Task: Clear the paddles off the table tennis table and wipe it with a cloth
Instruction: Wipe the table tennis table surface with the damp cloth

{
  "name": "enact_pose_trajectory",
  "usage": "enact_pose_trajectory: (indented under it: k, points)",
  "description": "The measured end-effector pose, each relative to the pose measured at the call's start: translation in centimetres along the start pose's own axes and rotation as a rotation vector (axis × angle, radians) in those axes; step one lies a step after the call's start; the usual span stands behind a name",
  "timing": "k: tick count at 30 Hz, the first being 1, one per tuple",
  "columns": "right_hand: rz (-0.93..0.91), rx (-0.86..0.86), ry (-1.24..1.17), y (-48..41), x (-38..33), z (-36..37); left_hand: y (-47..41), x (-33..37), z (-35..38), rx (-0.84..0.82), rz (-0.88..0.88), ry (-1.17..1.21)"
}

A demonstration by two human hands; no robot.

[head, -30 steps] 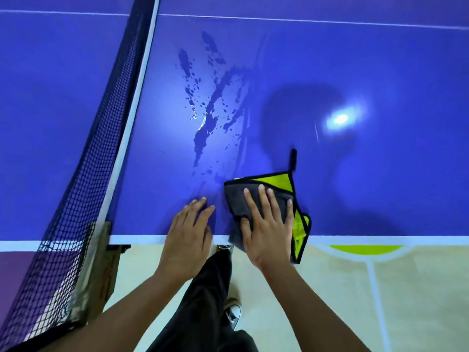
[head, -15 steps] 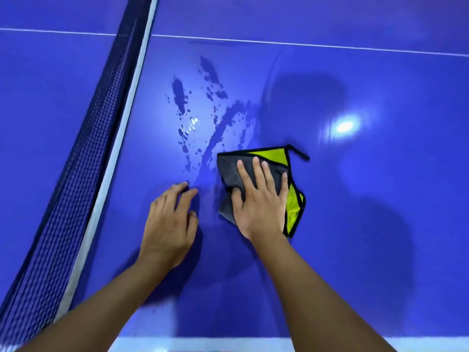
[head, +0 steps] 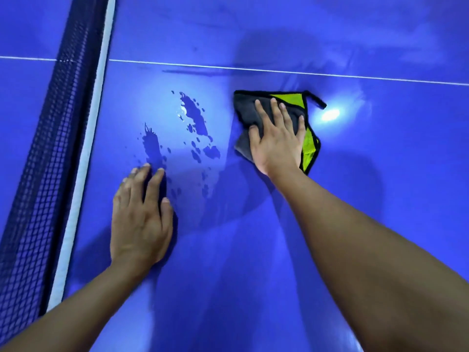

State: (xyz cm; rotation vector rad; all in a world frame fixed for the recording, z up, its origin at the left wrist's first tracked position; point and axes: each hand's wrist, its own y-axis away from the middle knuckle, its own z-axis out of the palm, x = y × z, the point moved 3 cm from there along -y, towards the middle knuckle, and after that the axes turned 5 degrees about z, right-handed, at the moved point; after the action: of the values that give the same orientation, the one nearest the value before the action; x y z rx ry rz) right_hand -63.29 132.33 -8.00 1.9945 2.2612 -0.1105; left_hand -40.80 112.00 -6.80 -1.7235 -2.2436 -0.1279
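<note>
A folded grey and lime-green cloth (head: pixel 245 107) with black edging lies on the blue table tennis table (head: pixel 380 174), just short of the white centre line. My right hand (head: pixel 278 139) presses flat on it with straight, spread fingers. My left hand (head: pixel 140 214) rests flat on the bare table to the left, fingertips at the edge of the wet patch. Splashes of water (head: pixel 196 118) sit between the two hands. No paddles are in view.
The dark net (head: pixel 48 148) with its white top band (head: pixel 85 158) runs along the left side, close to my left hand. A white centre line (head: pixel 330 73) crosses the table beyond the cloth. A lamp's bright reflection (head: pixel 330 114) shines right of the cloth.
My right hand has pushed the cloth away from the near table edge towards the centre line. The left hand has slid forward too, and the floor and table edge have left the view.
</note>
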Motion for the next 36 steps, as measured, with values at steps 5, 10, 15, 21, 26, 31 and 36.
enact_pose_trajectory:
  k: [5, 10, 15, 21, 26, 31, 36]
  points:
    - [0.028, 0.001, 0.008, -7.6, -1.1, -0.2, -0.1, -0.3, 0.5, -0.012, -0.015, 0.007]
    - [0.011, 0.007, 0.023, -11.5, -1.7, 0.0, -0.2, -0.5, 0.6, -0.007, -0.020, 0.007]
    - [-0.029, -0.036, 0.033, -9.6, -2.1, -0.2, 0.0, -0.4, 0.5, 0.006, -0.014, -0.009]
    - [-0.167, -0.035, -0.007, 3.1, -4.7, 0.5, -0.1, -0.3, 0.1, 0.034, 0.002, -0.008]
    - [-0.202, -0.019, -0.040, 15.7, -4.7, 0.7, 0.7, 0.0, -1.1, 0.011, 0.011, 0.059]
    - [-0.223, 0.003, -0.071, 28.4, -3.5, 0.7, 8.2, 1.8, -2.4, 0.011, -0.034, 0.102]
    - [-0.274, 0.025, -0.134, 41.5, -2.1, 1.0, 18.8, 3.3, -3.8, 0.015, -0.100, 0.145]
